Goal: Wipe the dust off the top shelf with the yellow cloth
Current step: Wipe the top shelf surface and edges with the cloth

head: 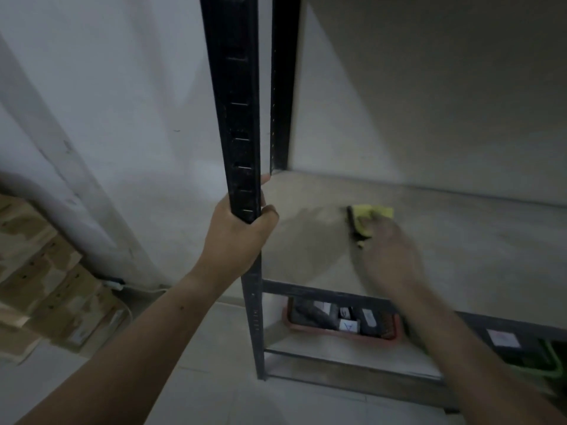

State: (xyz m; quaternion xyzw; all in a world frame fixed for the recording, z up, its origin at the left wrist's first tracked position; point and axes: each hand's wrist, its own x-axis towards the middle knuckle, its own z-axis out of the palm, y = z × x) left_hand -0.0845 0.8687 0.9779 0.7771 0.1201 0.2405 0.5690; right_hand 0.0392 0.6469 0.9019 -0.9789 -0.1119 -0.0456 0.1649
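A pale, dusty shelf board (pixel 460 240) lies in a black metal rack. My left hand (pixel 236 234) grips the rack's black front-left upright post (pixel 239 133), fingers curled round it. My right hand (pixel 386 256) is blurred by motion on the shelf board and holds the yellow cloth (pixel 372 214) against the surface near the board's middle. A dark strip shows at the cloth's left edge. Left of the cloth the board looks darker than the paler part to the right.
A second black post (pixel 280 87) stands at the rack's back-left corner against the white wall. On the lower shelf sit a red basket (pixel 343 328) of small items and a green container (pixel 549 363). Wooden boards (pixel 46 271) lean at the left on the tiled floor.
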